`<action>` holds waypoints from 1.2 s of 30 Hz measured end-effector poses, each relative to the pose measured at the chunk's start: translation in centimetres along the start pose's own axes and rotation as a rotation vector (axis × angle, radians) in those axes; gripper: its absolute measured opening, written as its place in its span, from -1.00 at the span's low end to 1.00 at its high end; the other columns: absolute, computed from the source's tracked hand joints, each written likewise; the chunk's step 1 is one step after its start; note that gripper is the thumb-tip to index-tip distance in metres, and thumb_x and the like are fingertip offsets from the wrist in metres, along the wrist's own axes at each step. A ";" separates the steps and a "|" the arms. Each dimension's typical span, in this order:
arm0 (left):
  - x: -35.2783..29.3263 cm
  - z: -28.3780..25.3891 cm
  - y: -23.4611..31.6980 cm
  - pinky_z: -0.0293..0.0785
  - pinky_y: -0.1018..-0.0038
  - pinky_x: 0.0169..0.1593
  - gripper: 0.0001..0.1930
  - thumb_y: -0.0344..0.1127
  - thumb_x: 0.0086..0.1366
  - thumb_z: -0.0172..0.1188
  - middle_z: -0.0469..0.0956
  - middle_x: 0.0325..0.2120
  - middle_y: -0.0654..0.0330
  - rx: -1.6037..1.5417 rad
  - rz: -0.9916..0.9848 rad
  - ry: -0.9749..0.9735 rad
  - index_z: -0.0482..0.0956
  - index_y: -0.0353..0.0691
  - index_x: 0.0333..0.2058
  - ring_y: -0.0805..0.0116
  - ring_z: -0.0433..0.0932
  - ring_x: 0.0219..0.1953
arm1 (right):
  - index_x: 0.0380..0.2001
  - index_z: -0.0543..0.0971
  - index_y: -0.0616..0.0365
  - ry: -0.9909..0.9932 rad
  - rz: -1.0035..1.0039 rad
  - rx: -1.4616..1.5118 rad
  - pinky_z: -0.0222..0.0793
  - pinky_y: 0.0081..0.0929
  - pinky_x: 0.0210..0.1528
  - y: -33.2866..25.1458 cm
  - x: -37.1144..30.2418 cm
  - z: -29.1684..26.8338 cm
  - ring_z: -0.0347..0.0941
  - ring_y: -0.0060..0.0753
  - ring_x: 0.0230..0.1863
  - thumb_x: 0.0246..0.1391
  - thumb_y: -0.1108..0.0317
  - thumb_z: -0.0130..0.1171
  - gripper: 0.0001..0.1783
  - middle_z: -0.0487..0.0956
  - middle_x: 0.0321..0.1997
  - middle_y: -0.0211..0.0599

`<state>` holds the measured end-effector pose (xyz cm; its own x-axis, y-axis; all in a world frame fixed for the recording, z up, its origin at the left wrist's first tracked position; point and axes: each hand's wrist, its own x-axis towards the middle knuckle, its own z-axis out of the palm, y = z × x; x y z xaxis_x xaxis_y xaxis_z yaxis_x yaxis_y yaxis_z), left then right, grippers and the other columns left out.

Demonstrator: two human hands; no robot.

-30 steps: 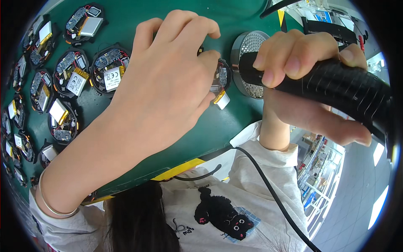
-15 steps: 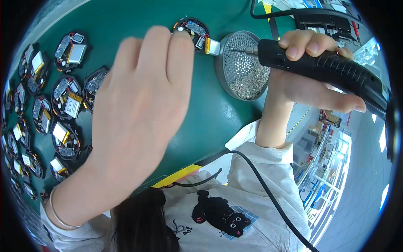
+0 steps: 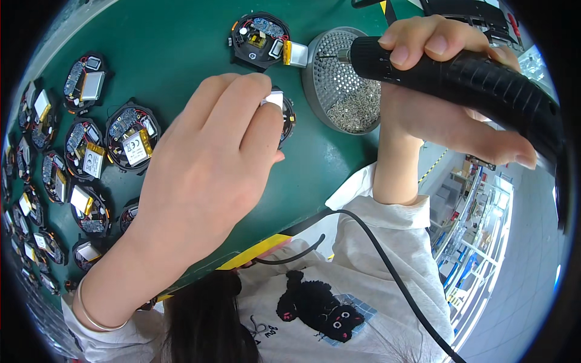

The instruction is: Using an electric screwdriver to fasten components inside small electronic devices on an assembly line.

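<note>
In my right hand (image 3: 436,78) is a black corded electric screwdriver (image 3: 417,63), its fingers wrapped round the grip and the thumb stretched along its underside. The thin bit points left, over a round grey tray (image 3: 309,91) with a perforated plate and many small screws. My left hand (image 3: 212,139) is closed on a round black electronics housing (image 3: 289,118), most of it hidden under the fingers. A pale battery (image 3: 274,98) shows beside the fingertips. Just beyond stands another open round housing (image 3: 257,51), its flat silver battery (image 3: 296,54) hanging out towards the tray.
Several more round housings with circuit boards and batteries (image 3: 133,136) cover the left of the green mat (image 3: 315,175). A black cable (image 3: 387,266) runs across my front. Yellow-black tape (image 3: 254,251) marks the near table edge. Shelving (image 3: 472,230) stands at the right.
My left hand has drawn back from the far housing, uncovering it. A second housing now shows under its fingers. The screwdriver stays over the screw tray, and the whole view has shifted slightly.
</note>
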<state>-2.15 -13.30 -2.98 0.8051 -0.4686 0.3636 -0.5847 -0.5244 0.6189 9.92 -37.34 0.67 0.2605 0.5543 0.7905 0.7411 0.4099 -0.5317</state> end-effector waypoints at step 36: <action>0.3 -0.4 -0.3 0.51 0.31 -0.09 -0.50 -0.45 -0.21 0.36 0.50 -0.14 0.09 0.065 0.082 -0.173 0.54 -0.46 -0.19 0.07 0.47 -0.12 | 0.22 0.19 0.19 -0.040 0.276 0.232 0.42 -0.38 -0.45 -3.7 0.4 4.3 0.43 -0.36 -0.41 -0.03 -0.45 0.09 0.03 0.40 -0.17 -0.22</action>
<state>-1.64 -12.96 -2.77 0.7284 -0.6241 0.2826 -0.6577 -0.5214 0.5437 4.62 -35.49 1.65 0.4033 0.6934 0.5972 0.4845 0.3918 -0.7821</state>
